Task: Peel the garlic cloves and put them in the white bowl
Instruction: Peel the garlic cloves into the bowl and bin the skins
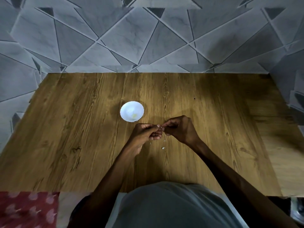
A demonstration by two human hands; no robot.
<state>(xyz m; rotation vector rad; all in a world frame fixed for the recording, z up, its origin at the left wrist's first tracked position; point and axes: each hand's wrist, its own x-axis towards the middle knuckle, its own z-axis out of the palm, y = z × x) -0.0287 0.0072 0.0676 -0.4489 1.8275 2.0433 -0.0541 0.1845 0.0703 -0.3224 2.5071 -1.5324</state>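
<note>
- The picture is dim overall. The white bowl (125, 107) is the brightest thing, so washed out that its inside shows almost no detail.
- Soft light pools on the wooden surface (82, 137) around the bowl, and a faint shadow rings the bowl's sides.
- Nearer than the bowl, the left hand (145, 133) and right hand (180, 129) are dark, underlit shapes. The garlic clove (159, 127) between their fingers is a soft pale speck.
- Far right of the bowl, the surface is smeared with blur.
- Beyond the bowl, the tiled wall (148, 38) bends toward the corners from wide-angle distortion.
</note>
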